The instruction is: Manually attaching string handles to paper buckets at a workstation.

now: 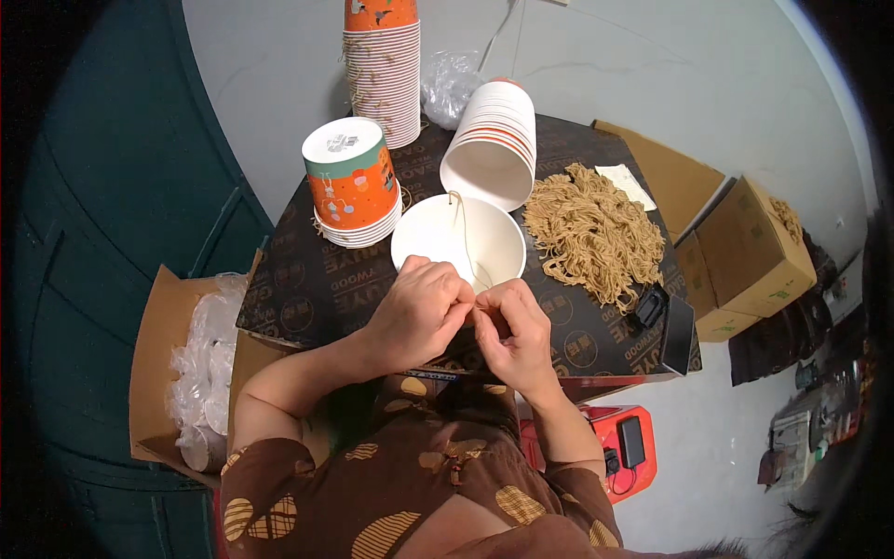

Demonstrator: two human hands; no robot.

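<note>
A white paper bucket (426,233) stands with its mouth toward me at the near middle of the table. From its far rim a thin tan cord (465,238) runs across the inside to its near rim. My left hand (424,307) is closed in a pinch at the near rim. Fingertips of my right hand (515,335) meet it there, also pinched. Both appear to grip the cord at that rim; the exact end is hidden by the fingers. To the right lies a loose heap of tan cords (596,233).
Behind lies a nested stack of white buckets (489,140). Upside-down orange printed buckets (349,191) and a tall bucket stack (384,88) stand at left. A black tray (677,335) sits at the right edge. Cardboard boxes (745,256) flank the table; below is a red stool (643,424).
</note>
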